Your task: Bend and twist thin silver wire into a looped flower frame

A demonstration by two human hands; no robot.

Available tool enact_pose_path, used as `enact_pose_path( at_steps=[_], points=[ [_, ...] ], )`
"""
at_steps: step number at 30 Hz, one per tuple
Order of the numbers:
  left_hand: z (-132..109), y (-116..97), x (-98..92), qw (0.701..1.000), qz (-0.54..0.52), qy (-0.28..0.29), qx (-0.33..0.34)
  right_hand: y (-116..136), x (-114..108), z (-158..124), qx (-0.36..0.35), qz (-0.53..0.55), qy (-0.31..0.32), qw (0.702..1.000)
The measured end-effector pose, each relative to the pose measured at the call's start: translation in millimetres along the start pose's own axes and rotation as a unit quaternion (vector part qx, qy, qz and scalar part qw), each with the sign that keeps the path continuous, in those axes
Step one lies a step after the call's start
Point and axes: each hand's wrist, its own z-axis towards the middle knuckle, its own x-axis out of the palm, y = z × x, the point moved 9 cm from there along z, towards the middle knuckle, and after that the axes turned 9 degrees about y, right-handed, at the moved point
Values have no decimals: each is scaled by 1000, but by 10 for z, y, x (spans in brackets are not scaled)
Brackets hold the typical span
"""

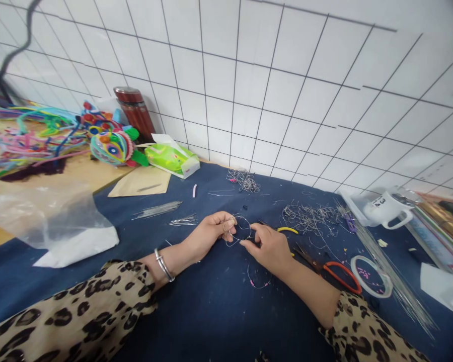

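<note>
Between my two hands is a thin wire ring, held above the dark blue cloth. My left hand pinches the ring's left side between thumb and fingers. On the opposite side my right hand has thumb and forefinger curved at the wire, closed on it as far as I can see. A second wire loop with pink beads lies on the cloth just below my right hand. Pliers with yellow handles are partly hidden behind that hand. Scissors with orange handles rest beside my right forearm.
Tangled wire and long straight wires lie at the right, near a round dish of pink beads and a white mug. Wire bundles, a plastic bag, a green tissue pack and a red thermos stand left.
</note>
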Motion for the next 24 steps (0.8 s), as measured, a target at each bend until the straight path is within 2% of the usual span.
enact_pose_path(
  at_steps=[16,24],
  points=[
    [-34,-9,46,1000,-12,-11,-1,-35,-5,-18,31,22,-6,999],
    [6,-10,61,999,-19,35,-16,-26,-32,6,25,48,17,998]
  ],
)
